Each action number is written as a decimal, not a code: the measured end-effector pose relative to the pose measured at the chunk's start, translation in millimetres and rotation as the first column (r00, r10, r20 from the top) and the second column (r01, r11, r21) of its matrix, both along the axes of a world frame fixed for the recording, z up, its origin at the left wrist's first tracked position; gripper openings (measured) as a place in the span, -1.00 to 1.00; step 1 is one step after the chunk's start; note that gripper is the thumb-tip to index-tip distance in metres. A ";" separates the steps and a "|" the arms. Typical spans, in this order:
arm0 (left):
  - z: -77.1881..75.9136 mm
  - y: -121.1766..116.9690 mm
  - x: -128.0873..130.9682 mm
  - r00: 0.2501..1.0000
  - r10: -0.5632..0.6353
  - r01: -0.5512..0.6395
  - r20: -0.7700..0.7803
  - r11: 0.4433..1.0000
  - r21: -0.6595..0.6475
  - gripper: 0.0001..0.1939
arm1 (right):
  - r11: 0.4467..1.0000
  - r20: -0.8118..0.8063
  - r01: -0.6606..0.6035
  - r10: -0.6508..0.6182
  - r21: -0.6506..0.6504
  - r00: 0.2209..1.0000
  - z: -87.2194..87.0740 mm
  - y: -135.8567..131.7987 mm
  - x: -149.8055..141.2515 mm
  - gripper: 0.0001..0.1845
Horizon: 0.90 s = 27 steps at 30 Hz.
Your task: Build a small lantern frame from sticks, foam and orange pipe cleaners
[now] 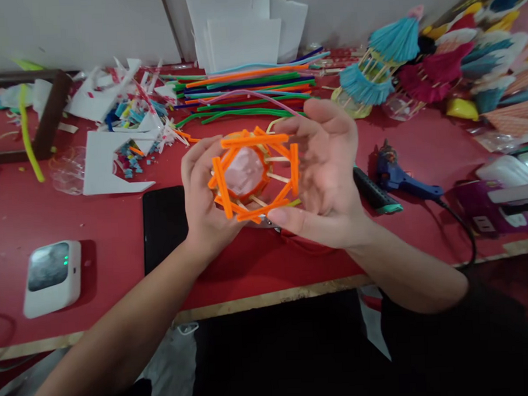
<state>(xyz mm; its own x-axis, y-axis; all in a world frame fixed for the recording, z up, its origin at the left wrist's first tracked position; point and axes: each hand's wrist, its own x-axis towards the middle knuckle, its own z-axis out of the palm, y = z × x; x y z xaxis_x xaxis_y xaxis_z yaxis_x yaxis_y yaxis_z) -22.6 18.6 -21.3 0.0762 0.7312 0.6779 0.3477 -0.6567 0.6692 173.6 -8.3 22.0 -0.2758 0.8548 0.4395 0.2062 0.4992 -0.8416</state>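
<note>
Between my hands, above the red table, is a small craft frame (255, 141) made of orange pipe-cleaner pieces joined by thin wooden sticks. Its open side faces me, and a pale pinkish base (244, 171) shows inside the ring. My left hand (200, 186) is wrapped round the frame's left side, its fingers partly hidden behind. On the right, my right hand (328, 172) has its thumb against the lower orange edge, with the other fingers curved around the far right side. A black phone (162, 226) lies partly behind my left hand.
Several coloured pipe cleaners (246, 93) lie at the back beside paper scraps (120, 105). A blue glue gun (405, 177) and a black-handled cutter (375, 190) rest at right. Finished paper-roofed models (368, 82) crowd the back right. A white device (53, 277) sits at left.
</note>
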 end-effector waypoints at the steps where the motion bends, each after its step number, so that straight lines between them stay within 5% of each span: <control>1: -0.4 0.0 -1.0 0.999 -0.020 0.022 -0.043 0.998 0.061 0.00 | 1.000 -0.059 -0.020 0.020 0.002 0.998 -2.3 -1.8 -2.5 -0.06; 5: 1.0 -2.6 -3.0 0.997 -0.019 0.026 -0.075 0.995 0.097 -0.02 | 0.995 -0.220 -0.092 0.080 -0.044 0.972 -7.8 -5.1 -8.9 -0.16; 27: 1.6 -2.9 1.6 0.982 0.089 -0.049 -0.167 0.972 0.232 -0.16 | 0.986 -0.311 -0.111 0.068 -0.121 0.948 -15.7 -4.6 -10.7 -0.16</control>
<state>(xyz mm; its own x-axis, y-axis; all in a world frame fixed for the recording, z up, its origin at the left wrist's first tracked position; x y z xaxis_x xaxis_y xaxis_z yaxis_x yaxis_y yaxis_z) -21.0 15.7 -19.8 0.1636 0.5686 0.8062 0.4960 -0.7538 0.4310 162.9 -12.9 6.2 -0.2252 0.8899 0.3966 -0.1108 0.3810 -0.9179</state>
